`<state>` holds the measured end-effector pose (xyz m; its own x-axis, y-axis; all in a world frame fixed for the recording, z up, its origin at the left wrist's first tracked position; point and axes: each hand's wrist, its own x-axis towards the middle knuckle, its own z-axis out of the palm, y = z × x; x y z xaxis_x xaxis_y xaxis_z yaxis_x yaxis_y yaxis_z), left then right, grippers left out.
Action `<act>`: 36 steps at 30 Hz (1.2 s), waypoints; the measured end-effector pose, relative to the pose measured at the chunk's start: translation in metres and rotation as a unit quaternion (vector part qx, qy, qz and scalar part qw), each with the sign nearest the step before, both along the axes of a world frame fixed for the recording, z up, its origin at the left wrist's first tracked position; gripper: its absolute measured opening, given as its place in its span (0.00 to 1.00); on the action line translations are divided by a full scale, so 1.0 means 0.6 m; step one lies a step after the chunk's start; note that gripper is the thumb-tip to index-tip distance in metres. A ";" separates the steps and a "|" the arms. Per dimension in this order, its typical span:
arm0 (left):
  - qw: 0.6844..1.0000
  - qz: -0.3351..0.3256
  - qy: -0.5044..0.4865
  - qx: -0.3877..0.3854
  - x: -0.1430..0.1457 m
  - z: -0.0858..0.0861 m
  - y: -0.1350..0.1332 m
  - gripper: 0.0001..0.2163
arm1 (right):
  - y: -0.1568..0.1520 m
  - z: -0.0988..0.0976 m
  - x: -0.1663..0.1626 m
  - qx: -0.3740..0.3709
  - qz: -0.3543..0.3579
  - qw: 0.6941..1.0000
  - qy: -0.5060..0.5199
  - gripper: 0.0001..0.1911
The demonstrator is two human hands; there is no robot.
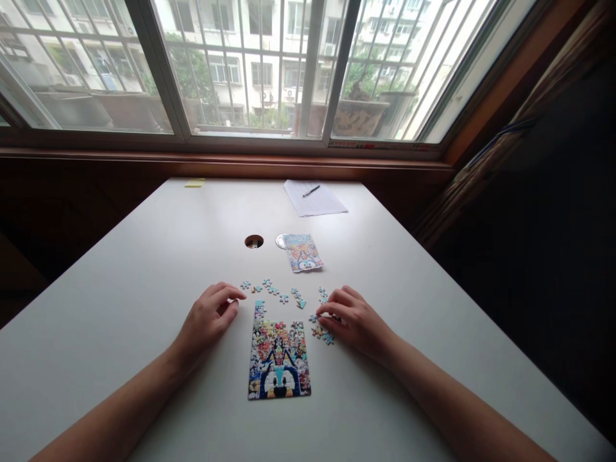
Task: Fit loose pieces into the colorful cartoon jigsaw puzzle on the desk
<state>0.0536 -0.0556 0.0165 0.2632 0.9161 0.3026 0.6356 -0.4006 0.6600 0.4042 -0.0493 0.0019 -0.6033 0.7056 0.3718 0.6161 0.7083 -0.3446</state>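
A partly assembled colourful jigsaw puzzle (279,356) lies flat on the white table (144,269) in front of me. Several loose pieces (283,294) are scattered just beyond its top edge. My left hand (210,317) rests on the table to the left of the puzzle, fingers curled, with nothing visible in them. My right hand (353,317) sits to the right of the puzzle, its fingertips pinching a loose piece (315,317) from a small cluster of pieces (323,333).
A small puzzle picture card (303,252) lies further back beside a round lid (280,240) and a cable hole (253,242). A sheet of paper (314,197) with a pen (311,190) lies near the far edge. Yellow sticky notes (194,183) sit far left. A window is behind.
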 end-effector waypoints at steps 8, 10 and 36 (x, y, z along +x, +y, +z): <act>0.996 0.005 -0.035 -0.079 -0.021 -0.005 0.018 0.12 | -0.004 0.001 0.001 0.005 -0.010 1.000 -0.002 0.07; 0.995 -0.007 -0.035 -0.098 -0.032 -0.003 0.022 0.13 | -0.004 0.002 0.003 0.008 -0.011 1.000 0.003 0.07; 0.919 -0.339 0.139 0.144 -0.033 -0.006 0.040 0.19 | 0.067 0.046 -0.157 -0.039 -0.007 0.993 -0.109 0.04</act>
<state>0.0339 -0.0319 0.0131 0.8478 0.4060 0.3412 0.3041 -0.8993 0.3144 0.3098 -0.0092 0.0295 -0.6532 0.7362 0.1770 0.6918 0.6753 -0.2558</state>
